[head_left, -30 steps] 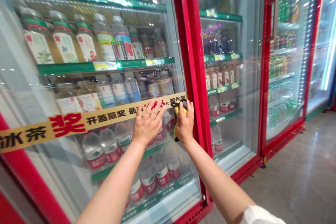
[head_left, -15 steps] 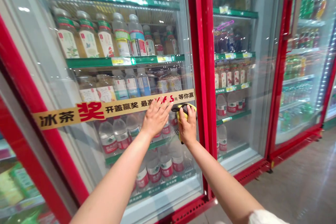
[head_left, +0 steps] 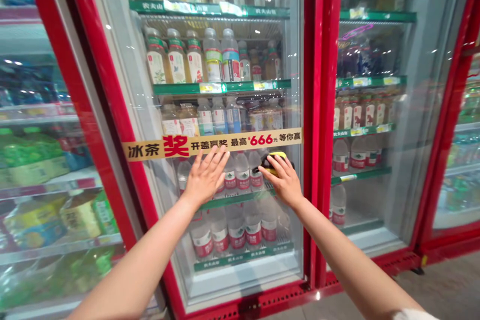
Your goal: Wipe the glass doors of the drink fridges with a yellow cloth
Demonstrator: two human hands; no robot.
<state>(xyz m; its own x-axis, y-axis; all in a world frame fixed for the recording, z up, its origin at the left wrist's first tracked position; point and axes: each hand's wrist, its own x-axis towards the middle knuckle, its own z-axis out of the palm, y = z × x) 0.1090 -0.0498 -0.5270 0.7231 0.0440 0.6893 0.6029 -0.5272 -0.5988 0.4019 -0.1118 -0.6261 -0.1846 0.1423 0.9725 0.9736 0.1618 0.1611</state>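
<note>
Beige strip (head_left: pixel 232 142) with printed characters ran across the glass door (head_left: pixel 180 275); its left end overlapped the red frame (head_left: pixel 112 95); left hand (head_left: pixel 204 177) was open, fingers spread, tips over the strip's lower edge; right hand (head_left: pixel 285 184) gripped a yellow-and-black thing (head_left: pixel 266 163) under bent fingers, just below the strip's right part.

Above the strip: rows of labelled drink bottles (head_left: pixel 213 57) on green-edged shelves; below it: clear bottles with red labels (head_left: pixel 237 230); left of it: another cooler (head_left: pixel 45 185) with bottles and packs; right of it: red uprights (head_left: pixel 330 110), then a further cooler (head_left: pixel 369 205).

Hands and strip blocked part of the bottle rows; the right hand hid much of the yellow-and-black thing; reflections muddied the upper shelves; left cooler's contents were blurred; white sleeve (head_left: pixel 412 314) was cut off bottom right.
</note>
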